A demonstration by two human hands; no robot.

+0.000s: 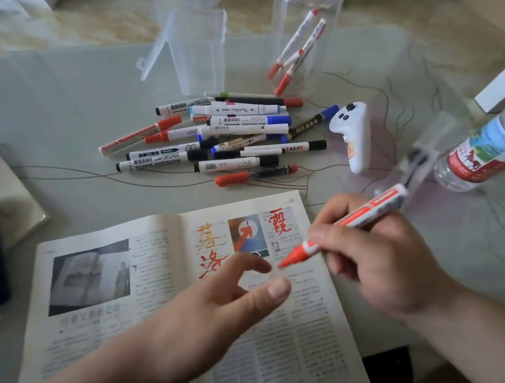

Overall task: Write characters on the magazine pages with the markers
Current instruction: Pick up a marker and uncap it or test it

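Gripping a red marker (344, 226) with curled right fingers (338, 210), pinching it close to its red end. Tilting the barrel up and off to the right with the right hand (385, 256). Pointing the red end down at the right page of the magazine (99, 324); cannot tell whether touching paper. Hovering with the left hand (205, 319) over the middle of the pages, left fingers (256, 262) loose and spread, grasping nothing. Lying open and flat on the table (63, 106), showing large orange and red characters (210, 248) at the top of the right page. Resting beyond the magazine: a pile of markers (228, 135), a white controller (354, 137) just right of it, a clear jar (307, 25) holding red pens, a clear box (197, 50), a bottle (497, 147) at far right.
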